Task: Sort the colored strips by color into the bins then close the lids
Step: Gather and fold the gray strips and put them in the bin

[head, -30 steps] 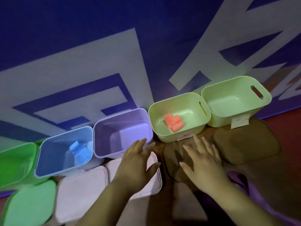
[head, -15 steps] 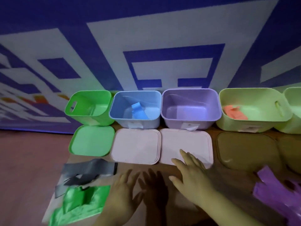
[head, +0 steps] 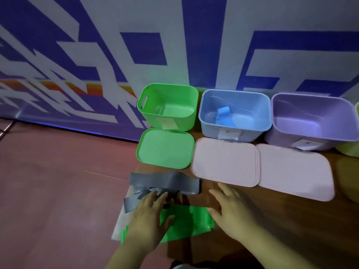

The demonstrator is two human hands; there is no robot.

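Note:
A green bin [head: 168, 106], a blue bin [head: 235, 115] holding a blue strip [head: 224, 115] and a purple bin [head: 312, 121] stand open in a row by the wall. In front of them lie a green lid [head: 165, 148] and two pale pink lids [head: 225, 162] [head: 295, 171]. Grey strips [head: 165, 181] and green strips [head: 186, 222] lie at the table's near left corner. My left hand [head: 147, 220] rests flat over the green strips, fingertips on the grey ones, fingers spread. My right hand [head: 231, 208] hovers open just right of the green strips.
A pale green bin's edge [head: 356, 113] shows at the far right, with a brown lid [head: 349, 177] in front of it. The table's left edge runs beside the strips, with red floor [head: 58, 181] beyond. A blue-and-white patterned wall [head: 174, 45] stands behind the bins.
The view swung left from the pale green bins to the green bin and the strip piles. Both hands moved left from the lids down to the grey and green strips.

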